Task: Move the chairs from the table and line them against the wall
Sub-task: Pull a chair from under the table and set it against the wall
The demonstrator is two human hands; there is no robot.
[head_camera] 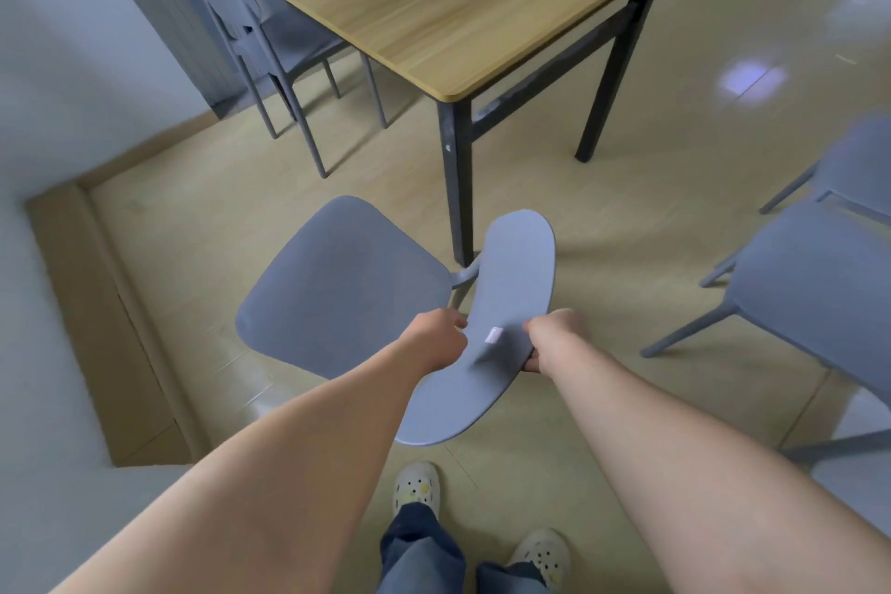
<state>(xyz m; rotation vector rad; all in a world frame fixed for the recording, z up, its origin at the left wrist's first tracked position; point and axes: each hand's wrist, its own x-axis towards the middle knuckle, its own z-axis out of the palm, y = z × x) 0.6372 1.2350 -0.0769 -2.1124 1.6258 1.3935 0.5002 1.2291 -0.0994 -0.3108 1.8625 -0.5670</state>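
A grey-blue plastic chair is in front of me, near the corner leg of the wooden table. Its curved backrest is gripped from both sides: my left hand holds its left edge, my right hand its right edge. A second grey-blue chair stands tucked at the table's left side, by the wall. A third chair stands at the right, partly cut off by the frame edge. The white wall with a beige skirting runs along the left.
The table's black legs stand just beyond the held chair. A beige step or skirting corner juts out at the lower left. My feet in light shoes stand on the tiled floor below the chair.
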